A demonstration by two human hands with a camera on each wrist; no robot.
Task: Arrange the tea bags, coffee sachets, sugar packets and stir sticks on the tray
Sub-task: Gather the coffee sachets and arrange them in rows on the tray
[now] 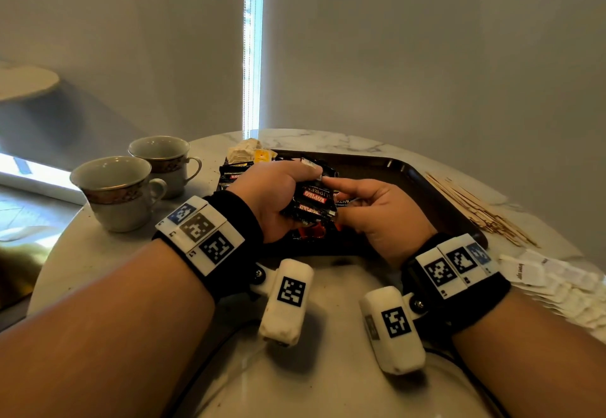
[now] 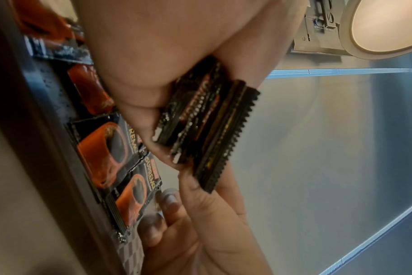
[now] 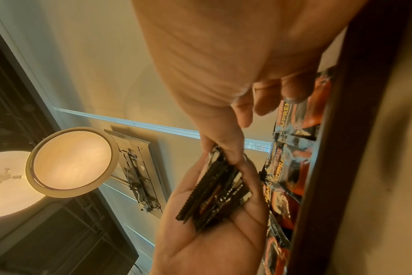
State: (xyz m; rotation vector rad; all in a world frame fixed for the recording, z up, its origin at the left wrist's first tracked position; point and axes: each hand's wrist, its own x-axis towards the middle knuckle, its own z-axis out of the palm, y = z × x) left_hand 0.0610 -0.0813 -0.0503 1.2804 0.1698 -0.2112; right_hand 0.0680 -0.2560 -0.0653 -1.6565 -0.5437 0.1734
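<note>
My left hand (image 1: 278, 191) grips a stack of black coffee sachets (image 1: 311, 202) just above the near left part of the dark tray (image 1: 410, 175). The stack (image 2: 207, 126) shows edge-on in the left wrist view. My right hand (image 1: 357, 196) meets it from the right, its thumb and forefinger pinching the outermost sachet of the stack (image 3: 214, 191). More sachets with orange cups printed on them (image 2: 106, 148) lie flat on the tray under both hands. Tea bags (image 1: 246, 152) sit at the tray's far left corner. Stir sticks (image 1: 475, 207) and white sugar packets (image 1: 557, 283) lie on the table to the right.
Two gilt-banded teacups (image 1: 118, 191) (image 1: 164, 158) stand on the round marble table (image 1: 114, 253), left of the tray. A few black sachets (image 1: 232, 175) lie by the tray's left edge. Grey blinds hang behind the table.
</note>
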